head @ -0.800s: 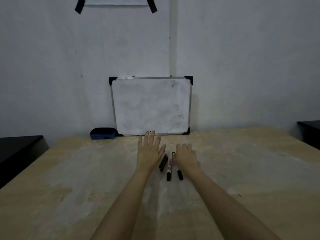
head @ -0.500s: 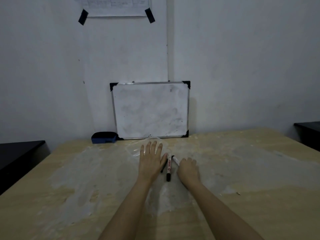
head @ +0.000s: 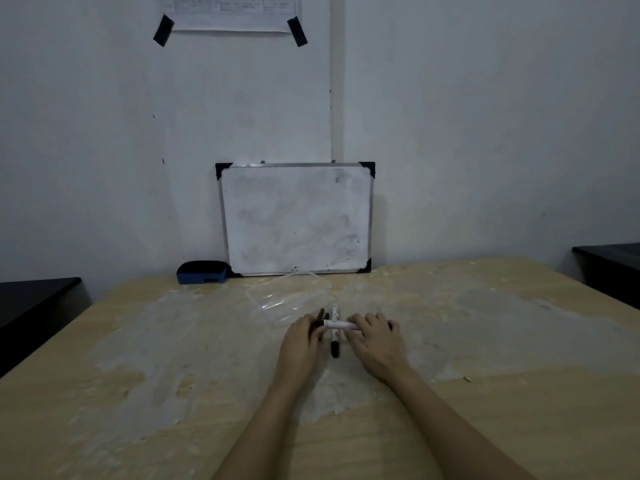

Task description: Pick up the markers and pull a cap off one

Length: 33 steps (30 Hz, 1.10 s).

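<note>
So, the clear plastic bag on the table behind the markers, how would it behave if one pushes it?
The clear plastic bag looks thin and crumpled, so it is probably floppy and would likely fold, not slide as one piece. It seems empty, so probably very light. Its glossy film may slip easily on the table.

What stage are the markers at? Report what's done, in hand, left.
Done: nothing written; the whiteboard is blank, only smudged. In hand: the right hand and left hand hold a white marker crosswise between them. Left: another marker lies on the table.
</note>
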### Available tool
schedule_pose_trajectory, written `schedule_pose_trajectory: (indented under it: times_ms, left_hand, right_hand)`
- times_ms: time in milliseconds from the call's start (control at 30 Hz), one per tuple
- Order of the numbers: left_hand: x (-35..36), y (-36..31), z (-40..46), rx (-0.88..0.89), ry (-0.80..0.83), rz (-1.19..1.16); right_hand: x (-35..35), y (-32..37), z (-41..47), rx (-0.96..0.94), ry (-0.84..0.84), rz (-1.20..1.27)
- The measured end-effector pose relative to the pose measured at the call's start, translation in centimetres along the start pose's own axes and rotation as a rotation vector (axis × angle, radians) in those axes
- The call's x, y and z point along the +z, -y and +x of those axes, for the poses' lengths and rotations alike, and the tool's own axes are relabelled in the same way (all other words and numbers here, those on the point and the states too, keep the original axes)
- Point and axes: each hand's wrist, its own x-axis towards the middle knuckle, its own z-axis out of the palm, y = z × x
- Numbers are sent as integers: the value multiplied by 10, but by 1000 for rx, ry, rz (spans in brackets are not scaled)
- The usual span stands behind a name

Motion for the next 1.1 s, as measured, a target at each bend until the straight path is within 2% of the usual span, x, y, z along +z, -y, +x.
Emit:
schedule_pose_trajectory:
  times_ms: [267, 367, 467, 633, 800, 867, 1000, 1100]
  left_hand:
    - [-5, 1, -9, 165, 84, 101]
    - [-11, 3, -9, 200, 102, 183]
    - [-17, 5, -7, 272, 117, 308]
    - [-18, 2, -6, 290, 147, 276]
    - [-19, -4, -9, 250, 111, 234]
    - [-18, -7, -8, 206, 103, 214]
    - [-17, -10, -9, 73, 103, 36]
    - [-16, -13, -8, -89, 85, -117]
  right_hand:
    - [0, 3, -8, 88, -32, 286]
    - [0, 0, -7, 81, 49, 351]
    - [2, 0, -5, 49, 91, 316]
    - [0, 3, -5, 17, 67, 125]
    - [1, 6, -9, -7, 165, 246]
    - [1, 6, -8, 5, 152, 253]
    - [2, 7, -6, -25, 59, 92]
    - [3, 8, -6, -84, -65, -105]
